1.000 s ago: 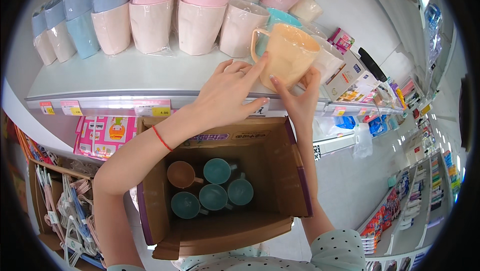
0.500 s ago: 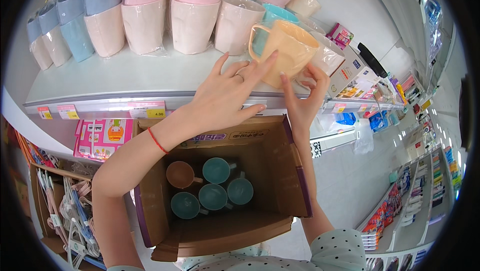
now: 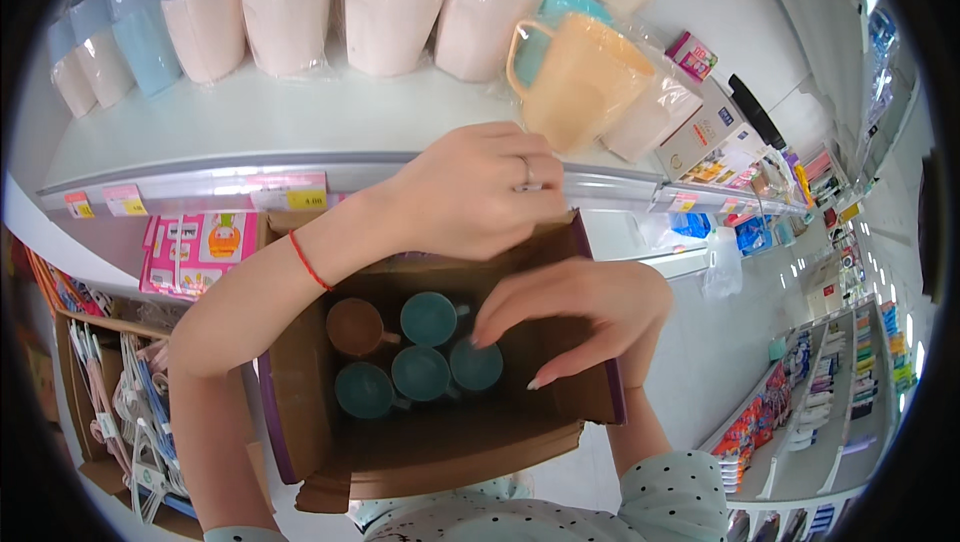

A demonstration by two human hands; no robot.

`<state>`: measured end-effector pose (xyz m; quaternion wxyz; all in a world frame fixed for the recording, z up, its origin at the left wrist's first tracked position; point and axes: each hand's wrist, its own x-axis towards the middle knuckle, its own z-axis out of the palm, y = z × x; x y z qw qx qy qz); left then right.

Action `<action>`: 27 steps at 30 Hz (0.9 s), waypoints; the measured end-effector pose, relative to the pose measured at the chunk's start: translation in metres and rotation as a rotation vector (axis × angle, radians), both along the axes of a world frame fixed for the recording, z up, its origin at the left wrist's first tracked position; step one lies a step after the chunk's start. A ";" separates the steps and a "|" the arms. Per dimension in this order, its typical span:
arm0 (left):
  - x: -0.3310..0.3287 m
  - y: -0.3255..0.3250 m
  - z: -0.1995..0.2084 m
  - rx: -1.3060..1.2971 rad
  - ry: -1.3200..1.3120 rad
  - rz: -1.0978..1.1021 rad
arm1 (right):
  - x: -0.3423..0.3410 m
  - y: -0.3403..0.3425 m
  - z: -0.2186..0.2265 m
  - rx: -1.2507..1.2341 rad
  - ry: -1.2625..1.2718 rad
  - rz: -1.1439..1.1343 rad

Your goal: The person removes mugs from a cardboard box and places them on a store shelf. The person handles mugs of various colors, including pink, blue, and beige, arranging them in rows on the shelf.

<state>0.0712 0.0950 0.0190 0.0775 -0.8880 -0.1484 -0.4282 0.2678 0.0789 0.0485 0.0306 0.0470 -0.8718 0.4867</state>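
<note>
Carton (image 3: 285,412) at six o'clock, open upward, I judge for short reach. Brown mug (image 3: 352,327) at its ten, mouth up. My left hand (image 3: 485,187) by the shelf lip (image 3: 200,190), fingertips hidden: can't tell if gripping. Teal mug (image 3: 476,370), cluster's three o'clock, round-mouthed; above it my right hand (image 3: 590,317), fingers apart. Peach mug (image 3: 590,82), one o'clock, film-wrapped, handle toward ten.

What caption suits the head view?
Right hand over a cardboard box of five mugs; left hand near a yellow-orange mug on a shelf.
</note>
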 end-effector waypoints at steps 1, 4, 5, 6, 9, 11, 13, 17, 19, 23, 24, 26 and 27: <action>0.006 -0.007 -0.006 -0.040 0.000 -0.041 | 0.001 -0.001 -0.016 -0.066 -0.186 0.030; 0.015 -0.025 -0.008 -0.184 0.203 -0.055 | 0.016 0.013 -0.059 0.225 -0.531 -0.111; 0.015 -0.029 -0.009 -0.256 0.302 -0.051 | 0.018 0.015 -0.059 0.234 -0.415 -0.239; 0.035 -0.030 -0.001 -0.288 0.377 -0.153 | 0.039 -0.001 -0.038 0.250 -0.350 -0.467; 0.032 -0.031 -0.030 -0.775 0.801 0.065 | 0.016 0.024 -0.070 0.256 -0.437 -0.292; 0.029 -0.032 -0.027 -1.146 1.069 0.115 | 0.018 0.023 -0.066 0.188 -0.491 -0.235; 0.032 -0.029 -0.035 -1.173 1.458 0.267 | 0.016 0.019 -0.062 0.200 -0.458 -0.235; 0.030 -0.017 -0.080 -1.303 1.618 0.435 | 0.011 0.019 -0.055 0.168 -0.462 -0.255; 0.034 -0.016 -0.088 -1.309 1.666 0.401 | 0.013 0.019 -0.057 0.163 -0.437 -0.257; 0.040 -0.021 -0.121 -1.247 1.828 0.315 | 0.023 0.020 -0.063 0.248 -0.340 -0.261; 0.038 -0.024 -0.134 -1.215 1.886 0.298 | 0.024 0.020 -0.065 0.270 -0.319 -0.261; 0.004 -0.036 -0.175 -1.133 1.601 0.266 | 0.026 0.019 -0.064 0.308 -0.344 -0.262; 0.000 -0.041 -0.180 -1.067 1.587 0.234 | 0.028 0.021 -0.064 0.332 -0.351 -0.256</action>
